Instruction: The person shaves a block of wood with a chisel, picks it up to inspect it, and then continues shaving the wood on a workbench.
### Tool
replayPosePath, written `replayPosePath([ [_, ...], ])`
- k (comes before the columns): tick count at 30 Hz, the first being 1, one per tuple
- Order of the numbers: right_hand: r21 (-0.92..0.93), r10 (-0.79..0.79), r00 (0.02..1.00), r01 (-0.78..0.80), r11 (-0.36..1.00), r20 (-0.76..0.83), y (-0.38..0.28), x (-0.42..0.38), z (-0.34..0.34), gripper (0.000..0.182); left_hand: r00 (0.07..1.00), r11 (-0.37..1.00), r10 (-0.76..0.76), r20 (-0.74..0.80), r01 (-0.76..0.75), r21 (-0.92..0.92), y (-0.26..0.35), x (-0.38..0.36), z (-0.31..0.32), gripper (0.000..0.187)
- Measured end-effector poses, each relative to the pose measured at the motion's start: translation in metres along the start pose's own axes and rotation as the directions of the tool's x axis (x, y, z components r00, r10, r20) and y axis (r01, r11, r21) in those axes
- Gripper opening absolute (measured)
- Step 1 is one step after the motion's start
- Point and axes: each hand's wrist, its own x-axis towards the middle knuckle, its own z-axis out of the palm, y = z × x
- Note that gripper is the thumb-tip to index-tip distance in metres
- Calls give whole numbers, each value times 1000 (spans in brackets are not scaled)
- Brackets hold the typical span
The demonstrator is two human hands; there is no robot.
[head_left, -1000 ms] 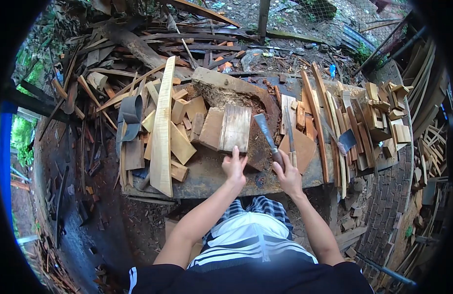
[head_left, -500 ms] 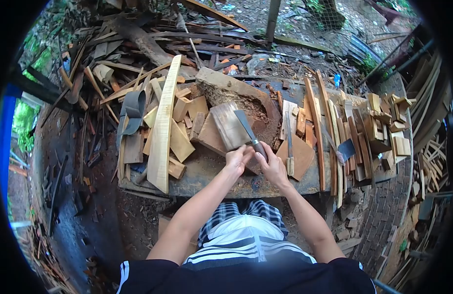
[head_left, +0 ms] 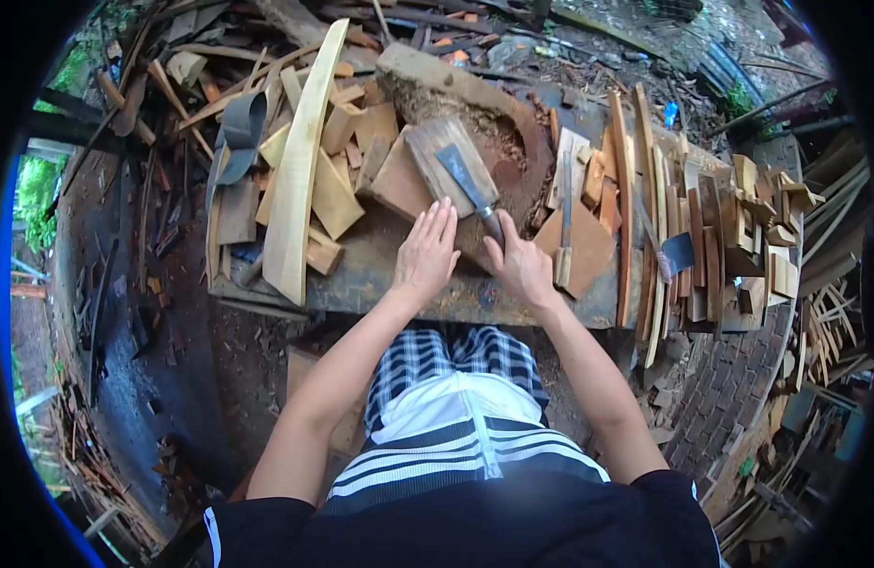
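Observation:
My right hand (head_left: 522, 267) is wrapped round the handle of a wide-bladed chisel (head_left: 463, 178), its flared dark blade pointing away to the upper left. Beneath that blade lies a flat greyish wooden block (head_left: 427, 142), which rests on a thicker brown wooden block (head_left: 397, 182). My left hand (head_left: 425, 256) is open, palm down with fingers stretched out, and its fingertips are close to the near side of the blocks, left of the chisel handle. Just right of my right hand, a long thin tool with a wooden handle (head_left: 563, 265) lies on a brown board (head_left: 593, 251).
A long pale curved plank (head_left: 304, 180) leans over offcuts on the left, beside a curled grey strip (head_left: 238, 142). Behind the blocks stands a large hollowed timber (head_left: 437, 76). Long strips (head_left: 622, 218) and a broad-bladed tool (head_left: 676, 255) lie to the right on the workbench (head_left: 361, 295).
My left hand has opened out flat and moved left, away from the handle. The chisel blade has dropped lower over the block. The whole view has shifted with my head.

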Motion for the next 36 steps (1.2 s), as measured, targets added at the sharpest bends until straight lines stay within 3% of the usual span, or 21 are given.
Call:
replayPosePath([
  [2,-1,6,1000,-6,1000,15,-3,1,2,51,998,978,-17,-53,27,207,2,1,12,73],
  [4,-17,-6,1000,6,1000,-13,-5,-1,9,52,998,977,-12,-62,25,210,2,-1,12,74],
  [6,-6,11,1000,-11,1000,6,-1,2,6,51,997,994,-54,-49,58,94,4,4,13,74],
  [8,-28,25,1000,-25,999,4,-2,-2,1,52,998,995,-39,-43,43,91,6,0,8,72],
  [10,-20,-1,1000,1,1000,11,5,4,-1,52,994,990,-107,-9,106,-98,13,5,0,64],
  [24,-68,-7,1000,8,998,18,-11,-32,-13,52,992,993,-110,53,113,-46,6,-2,2,67],
  [27,-1,-20,1000,20,1000,-22,-27,-9,-6,53,999,995,-23,-36,26,99,6,1,5,66],
  [31,-74,57,998,-58,996,-17,-42,-27,-3,56,1000,1000,3,-7,-3,5,-2,3,4,62],
  [34,20,65,998,-65,998,4,-30,-57,3,61,999,994,30,12,-28,-102,-10,-4,-7,54],
  [36,-11,42,999,-42,999,5,-27,-44,3,61,1000,994,30,0,-30,-105,-8,-9,-8,53],
])
